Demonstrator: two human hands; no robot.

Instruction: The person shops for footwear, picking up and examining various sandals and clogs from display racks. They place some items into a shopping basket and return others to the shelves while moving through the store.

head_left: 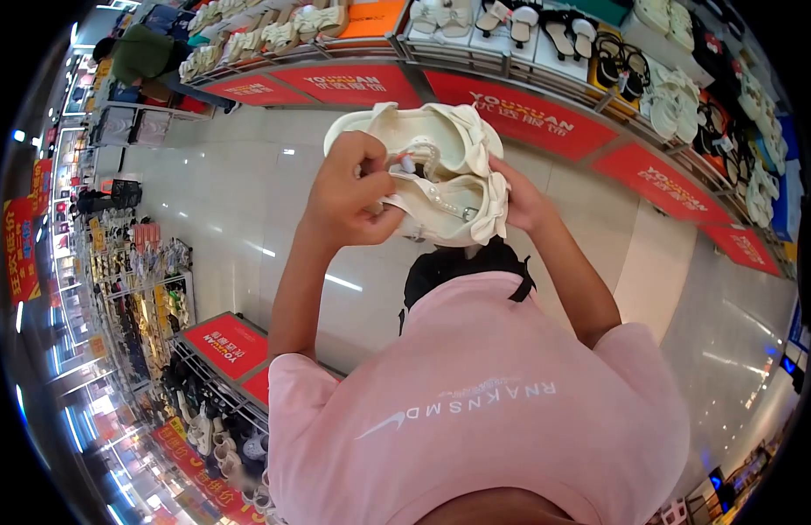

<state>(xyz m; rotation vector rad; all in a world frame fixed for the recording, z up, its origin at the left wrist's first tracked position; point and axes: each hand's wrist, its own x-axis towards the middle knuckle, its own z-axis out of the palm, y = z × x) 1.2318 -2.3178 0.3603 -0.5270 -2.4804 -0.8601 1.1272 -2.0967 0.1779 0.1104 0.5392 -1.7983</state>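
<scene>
Holding cream bow-trimmed sandals [445,194]: left hand [342,194], fingers curled on their nine-o'clock end; right hand [521,198], fingers gripping at three. Any turn probably calls for both grips steady.

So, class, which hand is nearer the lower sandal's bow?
Right: the right hand sits beside the bow; the left hand is farther off, at the opposite end of the sandals.

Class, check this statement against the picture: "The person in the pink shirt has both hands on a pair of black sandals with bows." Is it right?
Not quite: the colour is wrong. The head view shows cream sandals, not black. The person in the pink shirt does have left hand and right hand on them, and they have bows.
</scene>
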